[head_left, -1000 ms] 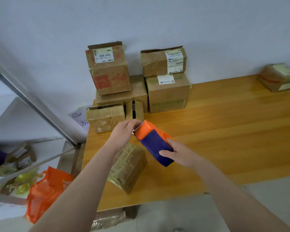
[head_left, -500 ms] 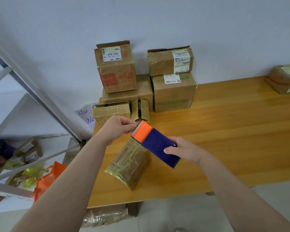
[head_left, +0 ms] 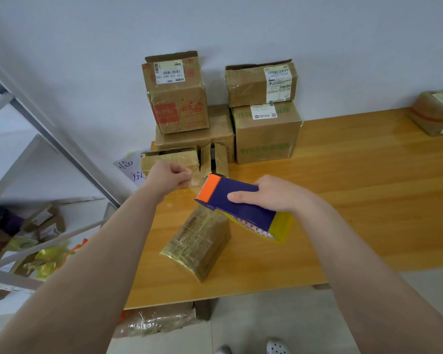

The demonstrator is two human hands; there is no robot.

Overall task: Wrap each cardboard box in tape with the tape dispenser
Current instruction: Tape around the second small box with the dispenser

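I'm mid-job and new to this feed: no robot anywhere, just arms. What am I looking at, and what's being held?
There is no machine: a person works with bare hands, and the single picture comes from a camera on their head, looking forward and down. The right hand grips a purple tape dispenser with an orange end. The left hand, fingers curled, seems to pinch clear tape drawn from it. Beneath them a small taped cardboard box lies on the wooden table. More cardboard boxes are stacked against the wall.
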